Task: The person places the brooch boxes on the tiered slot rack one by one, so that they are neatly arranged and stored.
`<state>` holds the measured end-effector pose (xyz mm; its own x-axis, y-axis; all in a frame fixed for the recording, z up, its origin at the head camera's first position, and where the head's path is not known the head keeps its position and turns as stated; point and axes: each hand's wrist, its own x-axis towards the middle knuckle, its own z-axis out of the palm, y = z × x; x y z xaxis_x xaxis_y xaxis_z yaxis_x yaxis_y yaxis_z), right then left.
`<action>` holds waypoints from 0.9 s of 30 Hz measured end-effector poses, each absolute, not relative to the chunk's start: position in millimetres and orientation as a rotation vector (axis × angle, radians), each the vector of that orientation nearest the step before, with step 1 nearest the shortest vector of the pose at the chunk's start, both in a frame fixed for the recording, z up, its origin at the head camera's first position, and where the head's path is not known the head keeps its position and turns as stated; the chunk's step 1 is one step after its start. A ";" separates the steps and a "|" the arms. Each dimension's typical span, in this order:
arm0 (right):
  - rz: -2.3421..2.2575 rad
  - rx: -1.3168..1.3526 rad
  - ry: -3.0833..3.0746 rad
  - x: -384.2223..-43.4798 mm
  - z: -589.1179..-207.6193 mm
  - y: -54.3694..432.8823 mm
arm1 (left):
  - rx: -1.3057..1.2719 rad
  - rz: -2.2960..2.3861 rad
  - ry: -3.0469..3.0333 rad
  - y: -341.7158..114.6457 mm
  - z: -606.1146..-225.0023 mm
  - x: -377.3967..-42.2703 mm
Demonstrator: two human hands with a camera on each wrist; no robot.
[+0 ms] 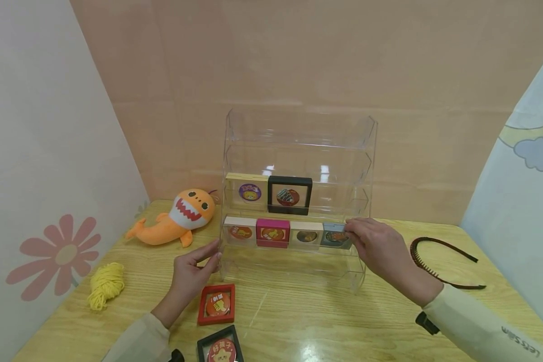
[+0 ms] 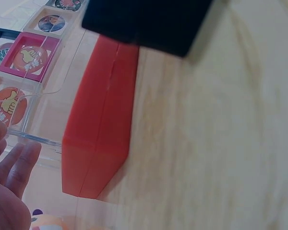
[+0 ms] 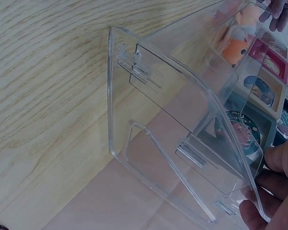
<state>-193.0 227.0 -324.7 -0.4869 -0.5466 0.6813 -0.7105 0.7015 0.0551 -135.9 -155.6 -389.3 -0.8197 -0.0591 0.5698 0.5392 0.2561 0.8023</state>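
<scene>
A clear plastic tiered display rack (image 1: 294, 261) stands on the table. My left hand (image 1: 193, 269) holds its left side edge low down, thumb and fingers about the panel. My right hand (image 1: 380, 246) grips the right side edge, its fingertips right at the corner of a grey-blue framed badge (image 1: 336, 236). Left of that badge in the same tier are a cream frame (image 1: 306, 236), a magenta frame (image 1: 273, 233) and another cream frame (image 1: 240, 232). The tier above bears a pale yellow frame (image 1: 247, 192) and a black frame (image 1: 290, 195).
A red frame (image 1: 216, 304) and a black frame (image 1: 220, 347) lie on the table before the rack. Left are an orange plush shark (image 1: 176, 221) and yellow yarn (image 1: 106, 285). A dark toothed headband (image 1: 423, 261) lies right. Walls border the table.
</scene>
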 end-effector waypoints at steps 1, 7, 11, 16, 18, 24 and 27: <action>0.308 0.954 -2.213 -192.9 -324.8 227.1 | -0.434 -1.598 -2.041 -155.7 -389.5 -136.0; 0.323 0.964 -2.193 -192.1 -324.2 226.8 | -0.437 -1.604 -2.044 -155.7 -389.7 -135.9; 0.308 0.970 -2.155 -189.7 -323.5 226.3 | -0.447 -1.605 -2.036 -155.8 -389.5 -135.7; 0.291 0.978 -2.038 -183.3 -322.5 221.4 | -0.462 -1.600 -2.031 -155.9 -389.7 -135.9; 0.305 0.993 -1.969 -179.9 -322.0 216.2 | -0.465 -1.597 -2.033 -155.9 -389.7 -135.9; 0.329 1.115 -1.790 -167.5 -318.6 196.1 | -0.464 -1.599 -2.032 -156.1 -388.9 -135.5; 0.352 1.171 -1.755 -160.5 -317.0 186.7 | -0.457 -1.596 -2.034 -156.4 -388.1 -135.5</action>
